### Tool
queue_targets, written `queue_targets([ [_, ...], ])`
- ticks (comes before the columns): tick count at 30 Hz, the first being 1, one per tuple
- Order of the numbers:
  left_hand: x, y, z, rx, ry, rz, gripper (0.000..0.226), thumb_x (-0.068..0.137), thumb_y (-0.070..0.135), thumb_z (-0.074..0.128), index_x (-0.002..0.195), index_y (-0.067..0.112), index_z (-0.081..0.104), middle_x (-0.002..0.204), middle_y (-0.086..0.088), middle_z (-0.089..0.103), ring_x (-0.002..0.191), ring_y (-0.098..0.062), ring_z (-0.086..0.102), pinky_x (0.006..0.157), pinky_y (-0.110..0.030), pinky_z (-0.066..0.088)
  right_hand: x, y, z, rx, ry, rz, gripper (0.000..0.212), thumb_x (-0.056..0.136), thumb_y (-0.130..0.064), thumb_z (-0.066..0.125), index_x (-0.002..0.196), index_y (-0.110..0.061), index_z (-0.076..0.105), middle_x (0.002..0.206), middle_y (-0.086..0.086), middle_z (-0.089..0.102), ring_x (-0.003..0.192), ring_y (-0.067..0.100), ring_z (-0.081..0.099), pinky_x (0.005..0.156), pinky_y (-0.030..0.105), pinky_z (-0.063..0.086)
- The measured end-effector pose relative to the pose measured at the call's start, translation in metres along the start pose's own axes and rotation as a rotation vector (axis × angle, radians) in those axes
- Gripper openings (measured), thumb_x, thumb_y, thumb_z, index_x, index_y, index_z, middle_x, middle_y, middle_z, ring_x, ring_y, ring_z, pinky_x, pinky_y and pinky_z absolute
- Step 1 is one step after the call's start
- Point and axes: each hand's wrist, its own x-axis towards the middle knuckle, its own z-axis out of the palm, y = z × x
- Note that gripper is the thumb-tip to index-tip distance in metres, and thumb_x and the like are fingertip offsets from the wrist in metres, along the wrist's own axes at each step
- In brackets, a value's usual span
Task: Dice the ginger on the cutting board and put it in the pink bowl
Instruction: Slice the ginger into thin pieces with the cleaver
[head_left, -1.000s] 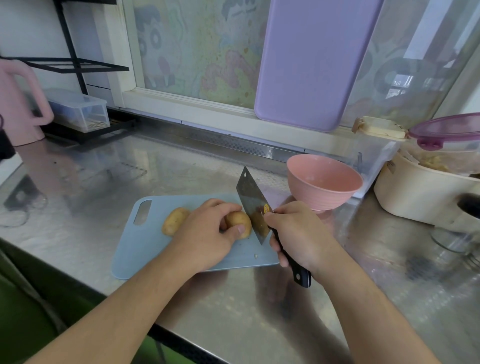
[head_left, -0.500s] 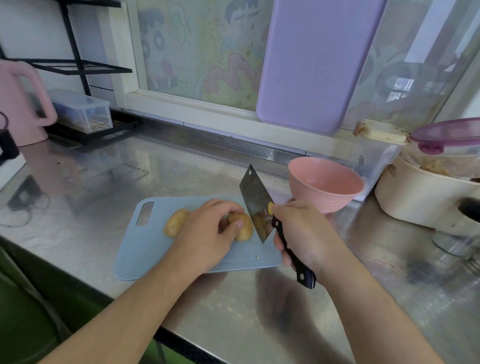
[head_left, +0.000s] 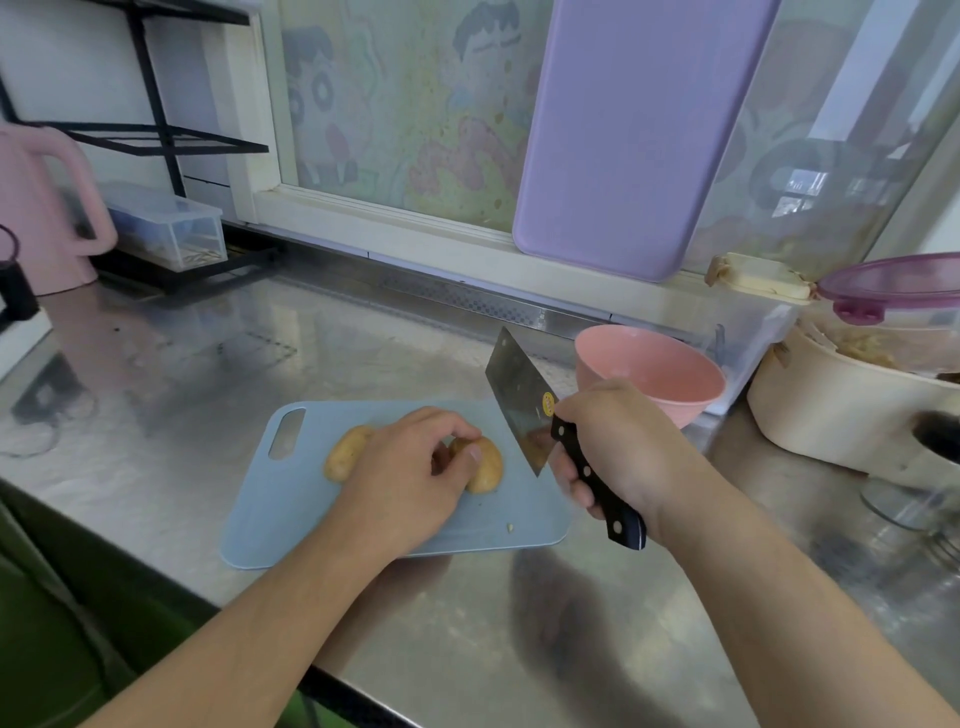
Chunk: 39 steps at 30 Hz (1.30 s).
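Ginger (head_left: 485, 464): held by left hand (head_left: 410, 478), fingers curled over it.
Cleaver (head_left: 522, 408): gripped by right hand (head_left: 621, 447), raised just beside.
Risk: round ginger rolls, blade nicks fingertips (head_left: 474, 453).

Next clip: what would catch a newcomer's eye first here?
The cleaver, gripped in the right hand, is poised beside the ginger that the left hand holds on the blue cutting board. Just behind sits the pink bowl, and a lilac board leans against the window.
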Motion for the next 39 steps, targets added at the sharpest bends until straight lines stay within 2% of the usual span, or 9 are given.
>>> queue_targets([
  [2,-0.001,0.0,0.0,0.004,-0.001,0.001,0.011,0.099,0.029,0.067,0.107,0.034,0.073,0.105,0.025,0.066,0.097,0.005,0.057,0.078,-0.001,0.037,-0.002,0.004,0.003,0.047,-0.018,0.014,0.033,0.093,-0.019,0.048,0.071,0.0,0.065,0.053,0.014,0.059,0.04,0.024,0.047,0.051,0.03,0.036],
  [6,-0.002,0.0,0.0,-0.022,0.002,-0.016,0.014,0.098,0.03,0.069,0.11,0.036,0.074,0.098,0.026,0.065,0.096,0.006,0.056,0.075,-0.001,0.038,-0.01,0.008,0.009,0.078,-0.038,0.011,0.025,0.1,-0.019,0.052,0.081,-0.006,0.061,0.055,0.012,0.059,0.039,0.023,0.047,0.051,0.03,0.036],
  [9,-0.002,0.001,-0.002,-0.021,-0.016,0.006,0.018,0.098,0.03,0.069,0.113,0.038,0.074,0.102,0.022,0.068,0.095,0.003,0.058,0.076,-0.004,0.041,-0.014,0.008,0.01,0.127,-0.072,-0.004,0.024,0.104,-0.014,0.05,0.084,-0.006,0.059,0.054,0.012,0.055,0.039,0.023,0.045,0.046,0.026,0.037],
  [12,-0.002,0.001,-0.001,-0.033,-0.005,-0.001,0.013,0.097,0.029,0.071,0.106,0.036,0.076,0.097,0.02,0.067,0.093,0.001,0.058,0.075,-0.005,0.041,-0.017,0.009,0.011,0.166,-0.083,-0.024,0.028,0.106,-0.013,0.049,0.081,-0.005,0.056,0.053,0.011,0.052,0.041,0.025,0.046,0.043,0.028,0.039],
  [18,-0.002,0.0,-0.002,-0.025,-0.008,0.042,0.01,0.097,0.026,0.071,0.103,0.033,0.074,0.104,0.02,0.066,0.088,-0.002,0.062,0.08,-0.012,0.046,-0.021,0.007,0.01,0.189,-0.09,-0.037,0.034,0.104,-0.013,0.049,0.071,-0.006,0.055,0.057,0.015,0.052,0.043,0.026,0.046,0.044,0.03,0.039],
  [27,-0.002,0.001,-0.001,0.025,-0.008,0.025,0.012,0.096,0.028,0.072,0.106,0.033,0.073,0.105,0.022,0.063,0.091,0.0,0.06,0.075,-0.002,0.039,-0.023,0.006,0.014,0.205,-0.116,-0.019,0.033,0.104,-0.009,0.047,0.073,-0.002,0.056,0.057,0.016,0.054,0.042,0.028,0.049,0.044,0.033,0.045],
  [31,-0.002,0.001,0.0,0.036,-0.002,0.01,0.012,0.096,0.031,0.072,0.107,0.035,0.073,0.105,0.023,0.063,0.093,0.004,0.058,0.075,-0.001,0.038,-0.023,0.005,0.012,0.172,-0.111,-0.038,0.034,0.106,-0.011,0.045,0.077,0.0,0.058,0.057,0.017,0.055,0.039,0.025,0.048,0.042,0.027,0.042],
  [35,-0.002,0.001,0.0,0.032,-0.002,-0.002,0.013,0.096,0.032,0.072,0.108,0.035,0.074,0.105,0.022,0.064,0.09,0.001,0.06,0.077,-0.005,0.041,-0.023,0.005,0.01,0.087,-0.078,-0.076,0.038,0.105,-0.011,0.045,0.085,0.018,0.058,0.056,0.019,0.055,0.034,0.025,0.047,0.039,0.021,0.039],
  [39,-0.002,0.001,0.001,0.041,0.005,0.005,0.012,0.095,0.031,0.073,0.107,0.035,0.074,0.105,0.021,0.064,0.088,0.0,0.061,0.081,-0.015,0.046,-0.024,0.004,0.008,0.017,-0.078,-0.095,0.038,0.104,-0.011,0.047,0.081,0.017,0.058,0.056,0.022,0.054,0.033,0.025,0.048,0.041,0.02,0.037],
])
